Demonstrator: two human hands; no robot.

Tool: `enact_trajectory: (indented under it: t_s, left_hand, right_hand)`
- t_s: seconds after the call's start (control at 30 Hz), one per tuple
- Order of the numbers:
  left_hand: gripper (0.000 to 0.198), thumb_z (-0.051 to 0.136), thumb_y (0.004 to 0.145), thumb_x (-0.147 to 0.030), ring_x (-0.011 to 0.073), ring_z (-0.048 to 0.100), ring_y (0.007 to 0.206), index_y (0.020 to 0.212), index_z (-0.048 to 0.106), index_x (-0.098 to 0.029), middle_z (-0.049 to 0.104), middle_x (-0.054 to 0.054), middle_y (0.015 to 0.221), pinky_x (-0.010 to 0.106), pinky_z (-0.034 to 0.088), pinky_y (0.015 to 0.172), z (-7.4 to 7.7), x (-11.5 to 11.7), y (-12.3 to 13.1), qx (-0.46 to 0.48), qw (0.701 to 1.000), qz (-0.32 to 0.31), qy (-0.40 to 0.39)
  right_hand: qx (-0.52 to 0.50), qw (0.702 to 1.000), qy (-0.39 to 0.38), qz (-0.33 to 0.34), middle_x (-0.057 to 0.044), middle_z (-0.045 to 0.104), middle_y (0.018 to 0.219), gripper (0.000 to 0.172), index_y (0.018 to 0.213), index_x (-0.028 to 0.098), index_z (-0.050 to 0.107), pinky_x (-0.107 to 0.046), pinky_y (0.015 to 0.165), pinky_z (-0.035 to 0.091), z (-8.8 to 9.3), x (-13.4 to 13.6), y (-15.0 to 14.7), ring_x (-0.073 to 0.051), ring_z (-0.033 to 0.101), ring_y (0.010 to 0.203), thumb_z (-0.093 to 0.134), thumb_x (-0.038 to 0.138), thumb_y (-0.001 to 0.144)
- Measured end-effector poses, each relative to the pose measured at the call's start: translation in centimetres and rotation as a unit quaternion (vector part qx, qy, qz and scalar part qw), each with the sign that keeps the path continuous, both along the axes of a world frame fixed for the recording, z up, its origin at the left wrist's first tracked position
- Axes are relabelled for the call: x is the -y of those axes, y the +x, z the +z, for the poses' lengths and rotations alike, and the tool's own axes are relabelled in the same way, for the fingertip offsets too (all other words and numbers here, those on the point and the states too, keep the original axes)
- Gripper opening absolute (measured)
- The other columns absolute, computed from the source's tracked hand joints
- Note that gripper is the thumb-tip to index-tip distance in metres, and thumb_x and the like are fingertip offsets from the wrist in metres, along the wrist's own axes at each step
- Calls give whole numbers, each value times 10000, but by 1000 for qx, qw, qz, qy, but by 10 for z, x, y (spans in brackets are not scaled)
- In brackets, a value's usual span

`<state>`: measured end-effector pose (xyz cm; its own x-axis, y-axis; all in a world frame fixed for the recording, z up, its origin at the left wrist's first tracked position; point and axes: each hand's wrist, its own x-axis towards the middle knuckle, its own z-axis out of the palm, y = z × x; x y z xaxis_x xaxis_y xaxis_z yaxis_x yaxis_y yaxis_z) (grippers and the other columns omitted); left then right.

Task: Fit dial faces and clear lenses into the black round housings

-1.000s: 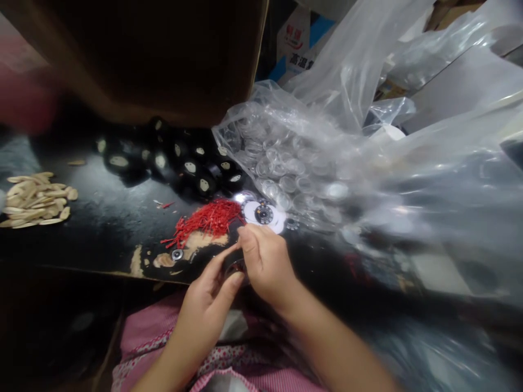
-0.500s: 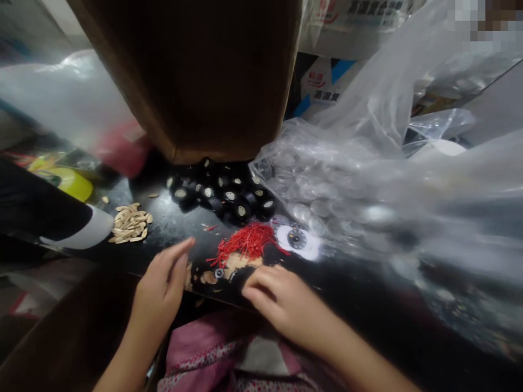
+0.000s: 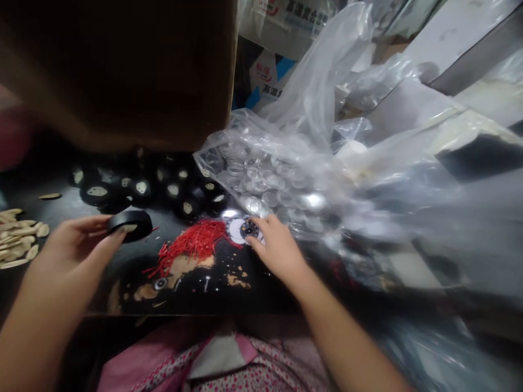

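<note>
My left hand (image 3: pixel 77 247) grips a round black case (image 3: pixel 131 224) with a pale oval opening, its thumb and fingers on the rim above the bench. My right hand (image 3: pixel 274 242) is at the small pile of flat printed discs, thumb and forefinger closed around the edges of a dial (image 3: pixel 248 228) with a black centre and white marks. A white disc (image 3: pixel 234 231) lies beside that dial. Just left of it is a heap of short red wires (image 3: pixel 196 240). Several more black cases (image 3: pixel 174 189) lie behind on the dark bench.
A deep cardboard box (image 3: pixel 163 120) overhangs the back of the bench. To the right, a clear plastic bag (image 3: pixel 302 163) spills round transparent pieces (image 3: pixel 272 182). Sunflower seeds (image 3: pixel 20 239) lie at the left; a small ring-shaped part (image 3: pixel 160 283) sits near the front edge.
My left hand has taken up a black case. My right hand has moved from the bench's front edge to the printed discs. The view has shifted to the right.
</note>
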<state>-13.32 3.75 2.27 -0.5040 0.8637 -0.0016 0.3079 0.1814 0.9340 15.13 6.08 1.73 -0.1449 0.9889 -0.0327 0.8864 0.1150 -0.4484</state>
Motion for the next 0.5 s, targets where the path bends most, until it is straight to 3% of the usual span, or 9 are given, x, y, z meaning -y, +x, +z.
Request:
enact_trajectory:
  t_s: [0.03,0.1,0.17,0.27,0.37,0.43,0.5]
  left_hand:
    - [279,756,688,-431,266,672,1002,912,628,-322,706,-48,883,423,541,915,1,12,9,131,991,25,4]
    - [253,765,702,-366,225,711,881,904,620,-320,742,-40,906,350,602,776,-1,35,27,340,940,22,0]
    - [248,757,724,-327,220,731,814,942,642,-296,766,11,986,328,618,721,-5,54,45,463,885,-7,-52]
    - [251,699,791,-310,234,742,772,1027,673,-228,760,96,1063,356,628,712,-6,66,71,562,818,-24,-118]
    - [203,548,909,-261,208,743,751,1039,677,-174,760,135,1035,329,627,696,-2,61,93,617,775,-23,-134]
    - [219,488,944,-222,188,743,788,1045,671,-157,757,140,1036,303,618,723,0,54,103,627,768,-15,-129]
    - [198,504,942,-205,175,740,816,1028,675,-154,761,123,1020,286,611,750,-1,49,109,617,779,-2,-114]
  right_hand:
    - [9,1000,3,2,-135,599,1133,388,1240,173,622,-466,924,454,-1,-5,1,-296,604,1042,644,280,868]
    - [14,1000,14,4,-136,574,1155,374,1209,185,644,-485,944,445,-4,-11,1,-311,588,1068,666,278,848]
    - [1,999,39,-1,-129,568,1160,334,1160,195,667,-487,959,435,-6,-11,1,-307,578,1082,680,253,832]
    - [-91,994,60,-10,-96,619,1044,158,981,179,701,-420,912,462,-3,-1,-3,-255,606,1001,662,191,828]
    - [-250,968,-28,-2,-22,664,829,42,829,185,667,-303,743,496,8,12,-10,-170,632,784,630,200,843]
    - [-320,945,-72,-5,6,671,769,49,810,191,646,-263,680,487,17,20,-14,-143,625,718,632,228,838]
    - [-350,934,-67,-17,13,674,761,58,803,192,633,-248,667,481,25,26,-18,-133,624,711,631,240,834]
